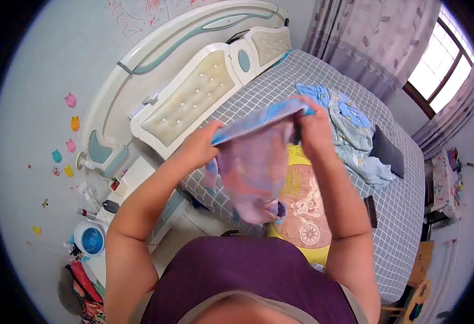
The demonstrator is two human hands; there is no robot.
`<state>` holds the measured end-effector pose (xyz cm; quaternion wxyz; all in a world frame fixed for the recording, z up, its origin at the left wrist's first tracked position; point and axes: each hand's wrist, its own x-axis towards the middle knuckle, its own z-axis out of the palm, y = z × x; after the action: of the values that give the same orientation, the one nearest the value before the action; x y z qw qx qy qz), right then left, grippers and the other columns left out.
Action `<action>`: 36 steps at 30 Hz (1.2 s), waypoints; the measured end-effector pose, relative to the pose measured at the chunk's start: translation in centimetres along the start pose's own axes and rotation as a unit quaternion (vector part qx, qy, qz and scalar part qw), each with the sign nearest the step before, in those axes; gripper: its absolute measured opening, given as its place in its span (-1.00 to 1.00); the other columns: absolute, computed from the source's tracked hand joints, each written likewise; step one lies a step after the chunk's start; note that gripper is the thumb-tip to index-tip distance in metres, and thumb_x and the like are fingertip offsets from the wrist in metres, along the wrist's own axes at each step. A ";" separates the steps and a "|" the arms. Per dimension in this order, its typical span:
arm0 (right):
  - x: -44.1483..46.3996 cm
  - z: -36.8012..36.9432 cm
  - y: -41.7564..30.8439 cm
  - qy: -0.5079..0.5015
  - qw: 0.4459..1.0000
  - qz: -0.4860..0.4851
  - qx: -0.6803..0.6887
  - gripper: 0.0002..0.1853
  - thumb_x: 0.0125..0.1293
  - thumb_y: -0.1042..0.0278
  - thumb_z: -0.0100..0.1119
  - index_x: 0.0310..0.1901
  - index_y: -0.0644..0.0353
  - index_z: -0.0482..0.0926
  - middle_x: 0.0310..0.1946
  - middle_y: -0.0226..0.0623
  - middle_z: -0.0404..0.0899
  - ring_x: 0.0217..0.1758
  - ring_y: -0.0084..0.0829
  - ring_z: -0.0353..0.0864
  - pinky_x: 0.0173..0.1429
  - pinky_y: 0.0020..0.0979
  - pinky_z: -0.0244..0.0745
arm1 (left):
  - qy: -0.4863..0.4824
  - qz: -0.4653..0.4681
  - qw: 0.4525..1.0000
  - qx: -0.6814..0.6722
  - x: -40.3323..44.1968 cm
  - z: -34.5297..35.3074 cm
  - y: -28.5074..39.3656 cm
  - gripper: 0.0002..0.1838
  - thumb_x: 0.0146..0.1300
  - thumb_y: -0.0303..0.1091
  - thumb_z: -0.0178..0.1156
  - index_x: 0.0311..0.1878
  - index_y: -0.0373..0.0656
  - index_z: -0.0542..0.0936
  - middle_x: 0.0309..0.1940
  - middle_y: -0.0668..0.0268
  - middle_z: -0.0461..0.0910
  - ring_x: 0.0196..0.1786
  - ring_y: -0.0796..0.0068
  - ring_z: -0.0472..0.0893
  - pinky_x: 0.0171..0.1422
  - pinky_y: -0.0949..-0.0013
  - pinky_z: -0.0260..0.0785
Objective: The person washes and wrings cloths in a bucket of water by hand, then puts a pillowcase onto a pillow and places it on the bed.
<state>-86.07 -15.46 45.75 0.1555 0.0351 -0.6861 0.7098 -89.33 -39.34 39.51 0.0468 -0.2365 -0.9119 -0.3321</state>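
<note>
My left hand (200, 144) and my right hand (313, 127) are both closed on the blue upper edge of a pink and blue garment (256, 167). It hangs between them in front of me, above the near side of the bed, and motion blurs it. What kind of garment it is I cannot tell. Below and beside it lies a yellow cloth (304, 200) with a brown panel and a motorbike print, partly covered by the garment and my right forearm. Rumpled light-blue clothes (350, 127) lie on the bed beyond my right hand.
A grey checked sheet (393, 237) covers the bed. A dark grey folded cloth (388, 151) lies by the blue clothes, with a black object (371, 211) nearer me. The padded headboard (194, 100) stands behind. At left are a white bedside table (134, 186) and a blue fan (91, 239).
</note>
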 end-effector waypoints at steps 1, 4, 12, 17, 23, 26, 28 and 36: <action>0.5 -0.9 -0.6 0.032 0.999 0.000 0.020 -0.76 0.03 0.58 -0.08 -0.27 0.19 0.54 -0.52 -0.51 0.47 -0.52 -0.66 0.38 -0.45 -0.61 0.29 | -0.041 -0.031 0.999 0.001 -0.2 0.5 -2.1 -0.65 -0.17 -0.52 0.04 -0.19 -0.15 0.46 -0.29 0.12 0.50 -0.15 0.06 0.48 -0.09 0.15 0.31; 0.8 -2.7 -3.2 0.079 0.993 -0.054 -0.063 -0.82 0.12 0.48 -0.03 -0.27 0.19 0.55 -0.57 -0.50 0.46 -0.55 -0.64 0.35 -0.50 -0.57 0.25 | -0.001 -0.014 0.998 0.059 -1.1 1.2 -7.2 -0.71 -0.19 -0.54 0.06 -0.28 -0.17 0.50 -0.39 0.10 0.53 -0.24 0.06 0.51 -0.14 0.18 0.33; 3.9 -14.4 -3.0 0.022 0.953 -0.004 -0.301 -0.87 0.07 0.42 0.09 -0.36 0.25 0.56 -0.54 -0.50 0.47 -0.46 -0.65 0.34 -0.33 -0.53 0.25 | 0.120 -0.108 0.974 -0.160 2.1 -9.0 -5.6 -0.77 -0.08 -0.47 0.16 -0.27 -0.24 0.57 -0.49 0.35 0.54 -0.43 0.60 0.47 -0.32 0.53 0.31; 2.4 -16.4 -2.6 0.067 0.963 -0.001 -0.260 -0.88 0.03 0.48 0.07 -0.36 0.26 0.54 -0.50 -0.50 0.46 -0.43 -0.64 0.33 -0.28 -0.56 0.24 | 0.119 -0.101 0.957 -0.246 3.6 -11.2 -2.3 -0.77 0.00 -0.39 0.21 -0.28 -0.31 0.56 -0.47 0.31 0.54 -0.41 0.61 0.47 -0.32 0.56 0.29; 2.0 -19.7 -3.4 0.103 0.939 -0.035 -0.326 -0.83 0.07 0.52 0.05 -0.28 0.27 0.54 -0.44 -0.51 0.48 -0.37 -0.64 0.36 -0.26 -0.59 0.24 | 0.101 -0.081 0.943 -0.308 4.5 -11.1 -1.0 -0.79 0.03 -0.36 0.22 -0.29 -0.27 0.55 -0.46 0.35 0.53 -0.41 0.62 0.46 -0.30 0.54 0.29; 0.3 -20.3 -5.8 0.123 0.929 -0.108 -0.332 -0.82 0.11 0.53 0.00 -0.24 0.26 0.53 -0.42 -0.53 0.48 -0.35 -0.65 0.36 -0.24 -0.59 0.25 | 0.157 -0.030 0.942 -0.294 2.8 -12.8 1.8 -0.79 0.04 -0.35 0.21 -0.27 -0.25 0.54 -0.44 0.38 0.52 -0.40 0.63 0.46 -0.30 0.54 0.29; -1.4 -21.3 -8.1 0.137 0.935 -0.156 -0.286 -0.80 0.14 0.54 -0.03 -0.20 0.25 0.53 -0.39 -0.52 0.50 -0.32 -0.65 0.39 -0.19 -0.59 0.28 | 0.171 0.009 0.939 -0.297 1.3 -15.4 2.6 -0.78 0.09 -0.34 0.18 -0.22 -0.23 0.53 -0.40 0.39 0.51 -0.35 0.63 0.47 -0.25 0.55 0.31; -0.6 -23.6 -13.0 0.121 0.880 -0.169 -0.428 -0.82 0.18 0.43 -0.01 -0.22 0.25 0.54 -0.44 -0.39 0.52 -0.37 -0.64 0.46 -0.27 -0.61 0.35 | 0.185 0.203 0.884 -0.379 1.3 -15.1 8.9 -0.72 0.20 -0.25 0.04 -0.10 -0.21 0.49 -0.24 0.20 0.51 -0.18 0.38 0.50 -0.02 0.34 0.32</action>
<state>-78.09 7.81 56.82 0.3543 -0.0058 -0.8828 0.3085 -87.45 -42.40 56.72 0.1878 -0.3506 -0.6237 -0.6730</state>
